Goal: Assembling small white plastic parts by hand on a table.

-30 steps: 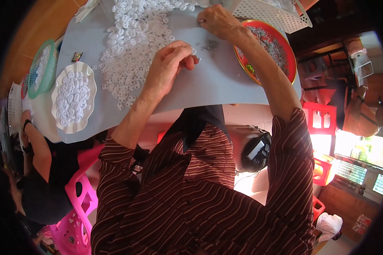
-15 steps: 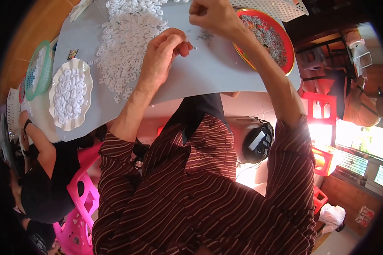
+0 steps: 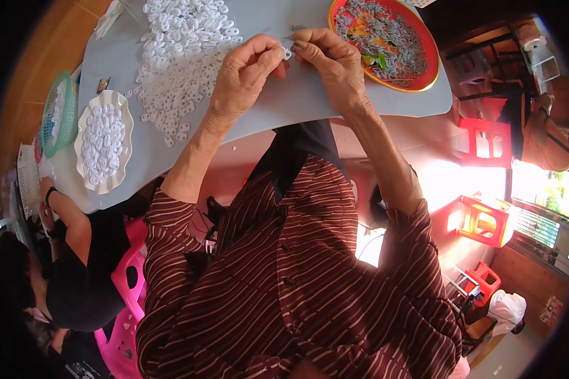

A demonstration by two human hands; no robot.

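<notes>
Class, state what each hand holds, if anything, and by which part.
The left hand pinches a small white piece by its left side. Whether the right hand, close beside it, holds anything cannot be told.

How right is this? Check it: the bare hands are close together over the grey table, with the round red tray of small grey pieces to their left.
Wrong side: in the head view, the round red tray of small grey pieces lies to the right of the left hand and right hand. They are indeed close together over the grey table.
</notes>
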